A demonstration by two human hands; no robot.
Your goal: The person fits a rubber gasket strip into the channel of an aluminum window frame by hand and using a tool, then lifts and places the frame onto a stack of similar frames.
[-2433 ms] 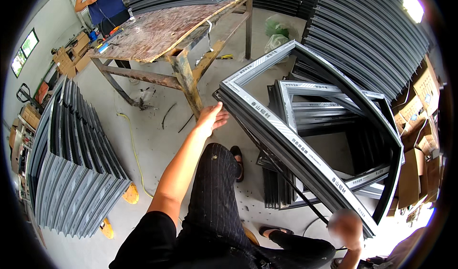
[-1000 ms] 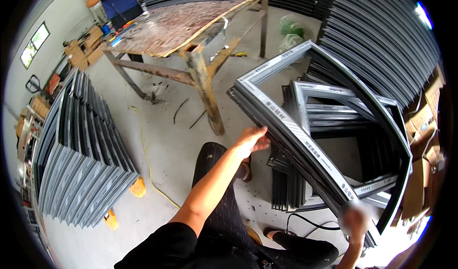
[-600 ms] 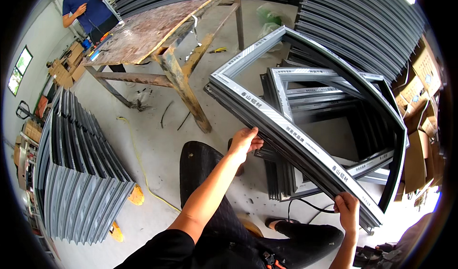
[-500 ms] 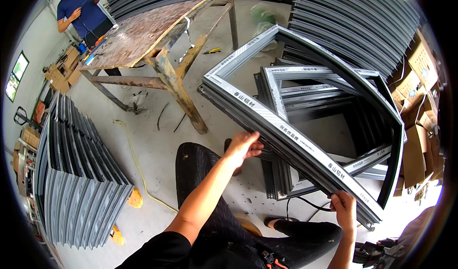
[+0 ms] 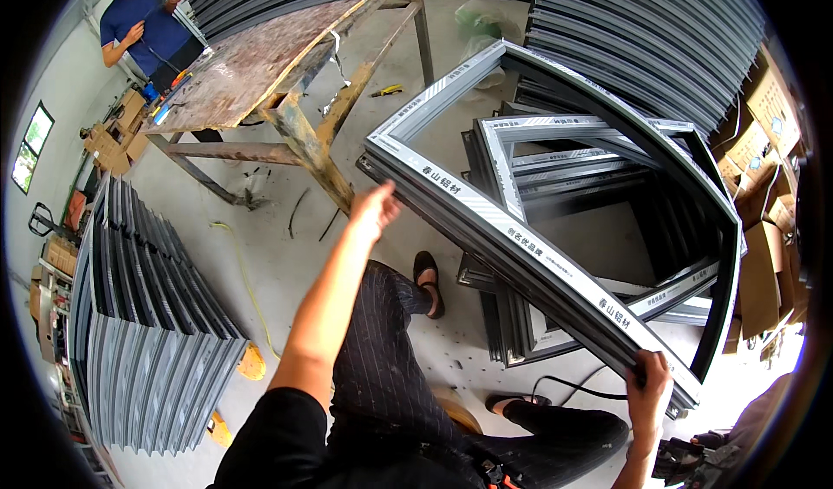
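Note:
A large grey aluminium window frame (image 5: 512, 229) stands tilted in front of me, its near rail running from upper left to lower right. My left hand (image 5: 375, 210) is stretched out with fingers apart, just short of that rail's left end and holding nothing. My right hand (image 5: 649, 378) grips the same rail near its lower right corner. Smaller grey frames (image 5: 564, 155) lean behind it.
A worn wooden workbench (image 5: 260, 59) on rusty legs stands at the upper left, with a person in a blue shirt (image 5: 143, 25) behind it. Stacks of grey profiles (image 5: 139, 307) stand at left and along the back wall (image 5: 642, 46). Cardboard boxes (image 5: 768, 185) sit at right.
My left hand has come off the frame's near rail and moved up toward its left end, now open. My right hand has kept its hold near the lower right corner.

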